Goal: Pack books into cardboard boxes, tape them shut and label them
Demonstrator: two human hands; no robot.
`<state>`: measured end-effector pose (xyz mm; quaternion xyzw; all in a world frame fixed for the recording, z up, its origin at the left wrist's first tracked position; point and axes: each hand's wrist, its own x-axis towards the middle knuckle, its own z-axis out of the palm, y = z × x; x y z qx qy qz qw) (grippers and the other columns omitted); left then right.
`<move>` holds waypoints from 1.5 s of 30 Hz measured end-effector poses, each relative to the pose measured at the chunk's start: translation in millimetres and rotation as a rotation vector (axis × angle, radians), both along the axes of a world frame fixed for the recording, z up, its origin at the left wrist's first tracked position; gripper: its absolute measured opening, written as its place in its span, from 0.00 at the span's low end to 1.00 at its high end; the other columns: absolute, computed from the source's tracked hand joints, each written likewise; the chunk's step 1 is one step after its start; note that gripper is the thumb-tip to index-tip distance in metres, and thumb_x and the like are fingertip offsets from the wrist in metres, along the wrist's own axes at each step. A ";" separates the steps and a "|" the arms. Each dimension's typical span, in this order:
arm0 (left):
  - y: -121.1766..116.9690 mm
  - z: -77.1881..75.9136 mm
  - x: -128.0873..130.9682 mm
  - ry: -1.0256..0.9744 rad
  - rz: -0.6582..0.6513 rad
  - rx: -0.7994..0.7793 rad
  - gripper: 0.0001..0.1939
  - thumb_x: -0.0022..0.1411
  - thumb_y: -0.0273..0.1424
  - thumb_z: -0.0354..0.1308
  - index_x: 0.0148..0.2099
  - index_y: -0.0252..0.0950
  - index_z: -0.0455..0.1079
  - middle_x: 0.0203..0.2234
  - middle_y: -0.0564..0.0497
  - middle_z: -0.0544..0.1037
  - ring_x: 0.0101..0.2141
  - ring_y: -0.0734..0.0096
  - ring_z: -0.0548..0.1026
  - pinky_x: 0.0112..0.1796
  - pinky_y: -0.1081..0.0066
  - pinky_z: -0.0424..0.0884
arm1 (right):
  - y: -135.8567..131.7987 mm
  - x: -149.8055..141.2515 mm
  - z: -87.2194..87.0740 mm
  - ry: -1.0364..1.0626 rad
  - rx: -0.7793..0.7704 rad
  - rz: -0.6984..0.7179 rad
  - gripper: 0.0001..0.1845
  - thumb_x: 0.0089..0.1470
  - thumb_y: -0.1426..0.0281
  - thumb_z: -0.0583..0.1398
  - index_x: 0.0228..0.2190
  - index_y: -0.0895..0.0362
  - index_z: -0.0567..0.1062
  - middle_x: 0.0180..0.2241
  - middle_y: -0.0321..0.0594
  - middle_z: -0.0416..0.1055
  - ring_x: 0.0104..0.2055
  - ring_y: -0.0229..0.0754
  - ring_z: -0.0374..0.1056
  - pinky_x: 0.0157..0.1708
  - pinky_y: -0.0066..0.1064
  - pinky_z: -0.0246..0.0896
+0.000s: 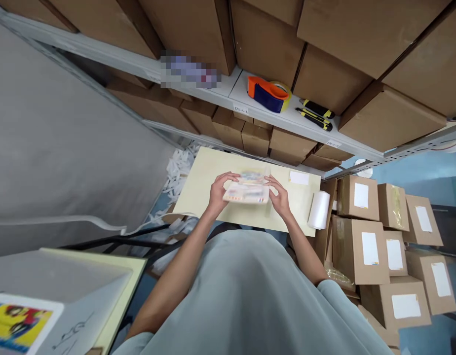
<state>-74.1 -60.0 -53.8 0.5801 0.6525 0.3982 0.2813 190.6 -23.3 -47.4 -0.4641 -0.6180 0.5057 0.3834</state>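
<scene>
A flat, light-coloured printed package (247, 191) is held up over the pale yellow table (198, 172); motion blurs its print. Its left edge is gripped by my left hand (219, 191), with the fingers bent along the top. On the opposite side, my right hand (279, 196) has its fingers closed at the package's right edge, where something translucent stands up. Beyond my right hand a white label (299, 178) lies on the table. A roll of white plastic (319, 210) rests at the table's right end.
A shelf (228, 93) over the table carries cartons, an orange-and-blue tape dispenser (268, 93) and box cutters (315, 116). Several labelled cartons (361, 251) are stacked at right. Paper scraps (178, 170) are heaped beyond the table's left end. A computer screen (65, 296) fills the lower left.
</scene>
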 end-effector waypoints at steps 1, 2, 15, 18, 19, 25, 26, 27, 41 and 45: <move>-3.7 2.6 2.4 0.030 -0.012 0.031 0.06 0.69 0.37 0.65 0.45 0.42 0.79 0.57 0.45 0.85 0.66 0.52 0.75 0.67 0.51 0.70 | -5.8 3.6 -2.0 -0.026 0.040 0.030 0.17 0.72 0.52 0.61 0.44 0.50 0.83 0.65 0.49 0.77 0.78 0.54 0.62 0.76 0.53 0.58; -6.8 4.8 4.3 0.043 -0.018 0.062 0.05 0.69 0.36 0.65 0.45 0.43 0.78 0.58 0.45 0.85 0.66 0.52 0.74 0.68 0.51 0.70 | -11.0 6.5 -4.5 -0.042 0.068 0.054 0.17 0.73 0.53 0.60 0.43 0.50 0.84 0.67 0.49 0.76 0.79 0.54 0.59 0.77 0.54 0.55; -13.5 -24.5 -10.9 -0.414 0.248 -0.086 0.17 0.58 0.38 0.68 0.48 0.41 0.71 0.36 0.50 0.83 0.42 0.59 0.84 0.51 0.60 0.80 | -1.2 -24.6 -24.6 0.094 -0.161 0.012 0.24 0.66 0.46 0.67 0.49 0.52 0.82 0.48 0.45 0.85 0.50 0.48 0.80 0.54 0.39 0.78; -14.1 -22.4 -32.9 -0.492 0.278 -0.128 0.20 0.60 0.44 0.70 0.49 0.40 0.73 0.31 0.51 0.81 0.37 0.62 0.82 0.44 0.64 0.80 | 3.0 -52.1 -30.7 0.180 -0.385 0.009 0.31 0.60 0.41 0.69 0.51 0.52 0.79 0.48 0.43 0.85 0.46 0.46 0.81 0.40 0.31 0.79; -14.7 -21.5 -41.7 -0.506 0.288 -0.131 0.21 0.60 0.46 0.70 0.50 0.40 0.74 0.31 0.51 0.82 0.37 0.62 0.82 0.43 0.65 0.79 | 3.1 -61.8 -33.0 0.193 -0.438 0.009 0.32 0.58 0.40 0.70 0.50 0.52 0.79 0.48 0.43 0.85 0.46 0.46 0.81 0.38 0.31 0.79; -19.0 -40.0 -104.6 -0.527 0.281 -0.167 0.23 0.60 0.47 0.70 0.51 0.38 0.80 0.37 0.47 0.84 0.41 0.59 0.82 0.46 0.63 0.81 | -1.1 -120.5 -47.0 0.192 -0.555 -0.029 0.35 0.55 0.41 0.73 0.51 0.54 0.79 0.46 0.44 0.86 0.44 0.46 0.82 0.40 0.34 0.81; -20.1 -47.9 -116.3 -0.517 0.279 -0.179 0.23 0.59 0.46 0.69 0.52 0.38 0.80 0.39 0.46 0.84 0.42 0.59 0.82 0.47 0.62 0.81 | -1.3 -131.1 -50.0 0.186 -0.567 -0.034 0.35 0.55 0.42 0.73 0.51 0.54 0.79 0.46 0.44 0.86 0.44 0.46 0.82 0.40 0.34 0.81; -21.4 -56.6 -128.0 -0.509 0.279 -0.195 0.23 0.59 0.44 0.69 0.52 0.37 0.81 0.40 0.45 0.84 0.42 0.59 0.82 0.48 0.62 0.81 | -1.1 -142.2 -53.4 0.180 -0.577 -0.035 0.34 0.55 0.42 0.73 0.51 0.54 0.79 0.45 0.44 0.86 0.44 0.47 0.82 0.40 0.35 0.80; 36.7 -169.8 -244.8 -0.229 0.312 -0.464 0.23 0.64 0.26 0.58 0.60 0.34 0.80 0.48 0.42 0.86 0.42 0.59 0.83 0.49 0.62 0.80 | 42.4 -291.8 -151.7 -0.052 -0.523 -0.222 0.20 0.58 0.52 0.71 0.40 0.56 0.82 0.30 0.37 0.79 0.36 0.43 0.74 0.41 0.33 0.73; 55.3 -185.7 -247.0 -0.196 0.306 -0.500 0.21 0.66 0.25 0.58 0.59 0.35 0.81 0.48 0.42 0.85 0.43 0.56 0.83 0.51 0.61 0.78 | 62.3 -307.4 -175.7 -0.179 -0.497 -0.261 0.18 0.59 0.52 0.67 0.36 0.55 0.80 0.26 0.34 0.74 0.31 0.41 0.68 0.35 0.32 0.68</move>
